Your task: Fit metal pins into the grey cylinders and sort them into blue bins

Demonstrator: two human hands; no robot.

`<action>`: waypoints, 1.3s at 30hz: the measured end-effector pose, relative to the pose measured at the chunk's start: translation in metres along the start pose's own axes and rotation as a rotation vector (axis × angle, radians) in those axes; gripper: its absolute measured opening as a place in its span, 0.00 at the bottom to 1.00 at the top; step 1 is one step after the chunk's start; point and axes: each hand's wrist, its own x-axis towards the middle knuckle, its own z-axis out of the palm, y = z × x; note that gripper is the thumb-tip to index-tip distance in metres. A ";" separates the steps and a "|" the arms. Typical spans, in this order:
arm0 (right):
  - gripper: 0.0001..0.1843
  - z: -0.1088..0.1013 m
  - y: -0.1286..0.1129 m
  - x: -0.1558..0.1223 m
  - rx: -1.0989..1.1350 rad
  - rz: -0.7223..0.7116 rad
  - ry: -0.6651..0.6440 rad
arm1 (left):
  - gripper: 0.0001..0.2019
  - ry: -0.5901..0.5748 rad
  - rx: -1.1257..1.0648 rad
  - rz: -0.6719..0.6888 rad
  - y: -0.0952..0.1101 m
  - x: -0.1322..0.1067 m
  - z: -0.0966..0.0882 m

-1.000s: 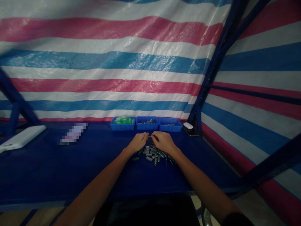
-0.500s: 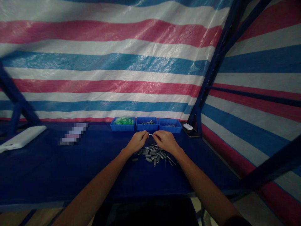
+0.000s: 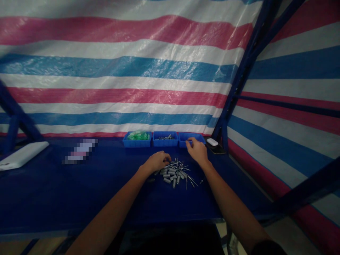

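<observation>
My left hand [image 3: 157, 162] is at the left edge of a pile, fingers bent and a little apart, with nothing visible in them. That pile mixes grey cylindrical pieces [image 3: 173, 175] with thin metal pins [image 3: 190, 179]. My right hand [image 3: 197, 150] reaches over the front rim of the right blue bin [image 3: 183, 135]. Its thumb and forefinger look slightly apart, and I see nothing between them. The hand covers part of that bin's inside.
The middle blue bin [image 3: 165, 143] holds small metal parts, the left blue bin [image 3: 137, 143] green pieces. A white case [image 3: 212, 142] lies on a dark phone [image 3: 219, 150] at right. A white device [image 3: 24, 156] and a blurred-out item [image 3: 81, 150] lie left. Blue frame posts flank the table.
Both hands held a small thin metal piece between them above the pile. They have since separated: my right hand moved to the right bin, my left down to the pile's edge.
</observation>
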 end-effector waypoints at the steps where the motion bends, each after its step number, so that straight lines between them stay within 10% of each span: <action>1: 0.15 0.002 -0.007 -0.004 0.040 -0.045 -0.035 | 0.08 -0.002 0.012 -0.007 0.002 0.001 0.001; 15: 0.07 0.005 -0.046 -0.030 0.242 -0.469 -0.252 | 0.09 0.236 -0.221 -0.105 -0.007 -0.008 -0.014; 39: 0.07 0.002 -0.045 -0.030 0.169 -0.473 -0.214 | 0.04 0.317 -0.266 0.025 0.000 -0.008 -0.009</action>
